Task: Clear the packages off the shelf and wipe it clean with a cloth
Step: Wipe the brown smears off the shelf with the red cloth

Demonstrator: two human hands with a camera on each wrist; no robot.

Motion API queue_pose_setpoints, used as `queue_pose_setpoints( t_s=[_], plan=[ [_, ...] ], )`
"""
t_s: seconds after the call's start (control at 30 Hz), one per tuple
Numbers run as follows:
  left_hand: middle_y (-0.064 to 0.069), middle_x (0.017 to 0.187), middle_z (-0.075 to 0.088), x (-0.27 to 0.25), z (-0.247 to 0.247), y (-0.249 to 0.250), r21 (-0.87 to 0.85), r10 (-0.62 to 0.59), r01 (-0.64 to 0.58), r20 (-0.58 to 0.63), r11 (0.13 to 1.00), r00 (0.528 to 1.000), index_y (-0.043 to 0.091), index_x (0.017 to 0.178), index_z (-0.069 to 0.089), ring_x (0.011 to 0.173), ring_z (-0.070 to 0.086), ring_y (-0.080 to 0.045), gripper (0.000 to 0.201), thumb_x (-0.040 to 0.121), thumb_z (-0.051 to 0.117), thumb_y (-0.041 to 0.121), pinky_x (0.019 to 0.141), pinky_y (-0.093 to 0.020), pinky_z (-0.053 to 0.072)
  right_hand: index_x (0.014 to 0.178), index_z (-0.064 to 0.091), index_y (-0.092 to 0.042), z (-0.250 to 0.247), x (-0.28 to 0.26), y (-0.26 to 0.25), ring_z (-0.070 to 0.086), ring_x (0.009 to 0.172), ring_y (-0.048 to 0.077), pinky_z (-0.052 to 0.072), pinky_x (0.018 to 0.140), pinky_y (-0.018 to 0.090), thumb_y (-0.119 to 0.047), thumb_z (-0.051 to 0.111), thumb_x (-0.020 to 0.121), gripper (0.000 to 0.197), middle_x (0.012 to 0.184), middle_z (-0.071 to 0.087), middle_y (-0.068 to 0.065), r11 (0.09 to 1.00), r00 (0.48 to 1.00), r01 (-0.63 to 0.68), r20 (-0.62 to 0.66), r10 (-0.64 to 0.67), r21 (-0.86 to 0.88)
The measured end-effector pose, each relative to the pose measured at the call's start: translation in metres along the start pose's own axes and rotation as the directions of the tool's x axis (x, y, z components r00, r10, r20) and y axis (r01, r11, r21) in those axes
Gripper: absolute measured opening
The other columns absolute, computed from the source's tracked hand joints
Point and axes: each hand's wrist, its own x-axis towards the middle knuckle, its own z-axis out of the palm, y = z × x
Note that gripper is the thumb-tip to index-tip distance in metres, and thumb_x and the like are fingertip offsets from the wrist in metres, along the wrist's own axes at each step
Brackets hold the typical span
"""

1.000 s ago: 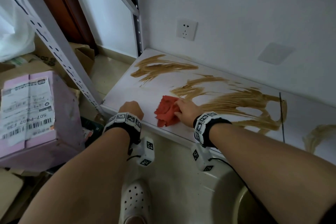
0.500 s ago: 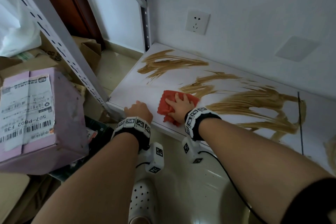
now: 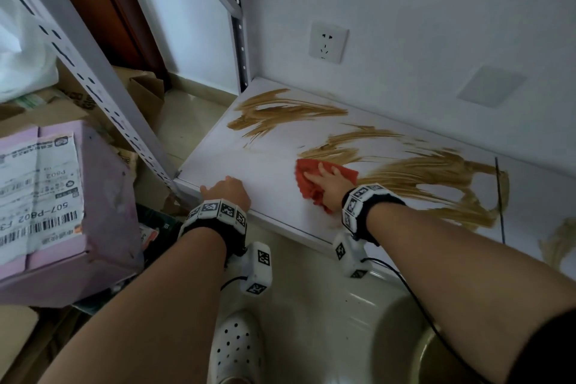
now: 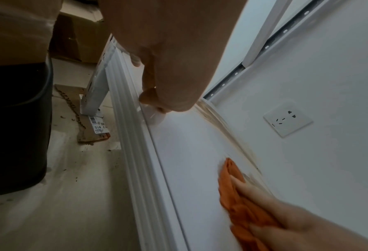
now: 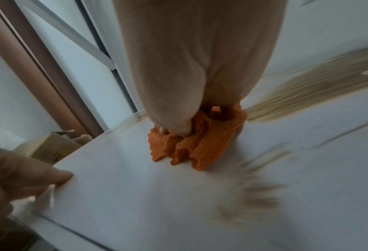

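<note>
Right hand (image 3: 330,185) lies flat, fingers spread, pressing red cloth (image 3: 308,190) onto white shelf (image 3: 268,171), frame centre, at left end of brown smears (image 3: 430,174). Left hand (image 3: 227,192) rests loose fingertips on shelf's front edge, centre-left. Purple package (image 3: 103,196) off shelf, far left.

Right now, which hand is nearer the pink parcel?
Left. The left hand is on the shelf edge, right of the pink parcel; the right hand farther right, pressing the red cloth.

Ribbed woven cloth (image 5: 200,149) on a smooth matt shelf (image 3: 265,178); perforated painted-metal upright (image 3: 93,81); glossy floor (image 3: 327,305).
</note>
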Motion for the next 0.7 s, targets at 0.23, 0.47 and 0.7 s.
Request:
queue_pose_setpoints(
  t_s=[0.23,0.47,0.7],
  plan=[
    [-0.006,0.128,0.055,-0.005,-0.004,0.0,-0.005,0.058,-0.058,-0.041,0.998,0.997,0.013,0.126,0.052,0.118,0.053,-0.025,0.037,0.093,0.039,0.02,0.111,-0.051,0.025,0.149,0.014,-0.039,0.005,0.012,-0.06,-0.006,0.146,0.033,0.007,0.118,0.05,-0.006,0.046,0.093,0.072,0.159,-0.011,0.002,0.983,0.986,0.166,0.01,-0.166,-0.072],
    [-0.005,0.126,0.056,-0.008,-0.005,-0.003,0.003,0.068,-0.068,-0.04,0.998,0.997,0.015,0.122,0.054,0.117,0.054,-0.025,0.034,0.092,0.038,0.018,0.109,-0.049,0.028,0.145,0.033,-0.029,0.023,-0.028,-0.023,-0.001,0.147,0.025,0.003,0.118,0.038,0.005,0.046,0.09,0.066,0.16,0.003,-0.001,0.958,0.957,0.278,0.06,-0.282,0.069],
    [-0.005,0.129,0.054,-0.009,-0.01,-0.009,0.0,0.108,-0.108,-0.008,0.994,0.994,0.015,0.125,0.052,0.119,0.052,-0.026,0.035,0.093,0.037,0.016,0.107,-0.046,0.031,0.148,0.02,-0.035,-0.005,0.007,-0.001,0.006,0.145,0.037,0.016,0.118,0.039,0.003,0.041,0.092,0.071,0.16,-0.001,0.006,0.996,0.999,0.043,-0.016,-0.041,0.08]
  ],
)
